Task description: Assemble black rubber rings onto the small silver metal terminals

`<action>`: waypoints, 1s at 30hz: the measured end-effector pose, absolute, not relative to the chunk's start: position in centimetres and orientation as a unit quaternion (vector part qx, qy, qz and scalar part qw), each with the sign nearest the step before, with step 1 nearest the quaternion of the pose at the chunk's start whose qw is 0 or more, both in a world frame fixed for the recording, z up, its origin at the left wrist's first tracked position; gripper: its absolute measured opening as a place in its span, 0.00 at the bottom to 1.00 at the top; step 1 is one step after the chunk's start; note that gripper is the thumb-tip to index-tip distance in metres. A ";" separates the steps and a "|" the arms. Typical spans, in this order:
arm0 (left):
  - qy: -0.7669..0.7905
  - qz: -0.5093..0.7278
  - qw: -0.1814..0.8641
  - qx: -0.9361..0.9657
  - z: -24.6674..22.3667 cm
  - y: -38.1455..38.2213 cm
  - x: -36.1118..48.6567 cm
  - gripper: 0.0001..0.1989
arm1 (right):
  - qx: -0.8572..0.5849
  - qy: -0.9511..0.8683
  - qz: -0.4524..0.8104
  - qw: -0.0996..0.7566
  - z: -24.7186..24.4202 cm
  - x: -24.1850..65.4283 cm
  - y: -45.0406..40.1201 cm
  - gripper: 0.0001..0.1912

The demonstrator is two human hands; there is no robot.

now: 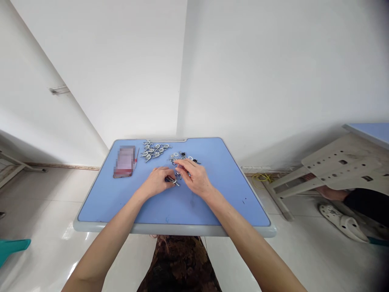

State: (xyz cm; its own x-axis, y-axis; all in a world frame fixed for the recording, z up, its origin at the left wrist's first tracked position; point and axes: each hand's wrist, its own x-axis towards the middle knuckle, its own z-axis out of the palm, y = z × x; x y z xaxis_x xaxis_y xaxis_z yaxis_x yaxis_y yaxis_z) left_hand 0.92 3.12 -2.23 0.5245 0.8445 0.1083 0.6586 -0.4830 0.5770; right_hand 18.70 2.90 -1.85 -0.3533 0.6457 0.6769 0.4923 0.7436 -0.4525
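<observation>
My left hand is closed around a small silver metal fitting with a dark part and a thin pin sticking out towards the right. Just right of it, my right hand has its fingers bent, thumb and forefinger close together; whatever may be between them is too small to make out. Under and beyond the right fingers lie loose metal pieces and black round parts, partly covered by that hand. Farther back and left, several similar U-shaped metal fittings lie in a pile.
The blue tabletop has a raised grey rim. A blurred, flat rectangular object lies at its left, beside a thin pen-like item with red. A white wall stands behind. To the right are another desk and a person's clog.
</observation>
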 end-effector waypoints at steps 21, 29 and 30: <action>0.448 0.185 0.240 0.841 -2.2 3.2 0.9 0.05 | -0.324 -0.837 0.119 0.424 -1.4 18.9 2.8 0.16; 0.455 0.174 0.227 0.843 -2.4 3.2 1.0 0.07 | -0.311 -0.826 0.143 0.448 -1.8 18.7 2.9 0.13; 0.455 0.170 0.225 0.845 -2.4 3.2 1.0 0.07 | -0.320 -0.816 0.139 0.461 -1.9 18.6 2.9 0.11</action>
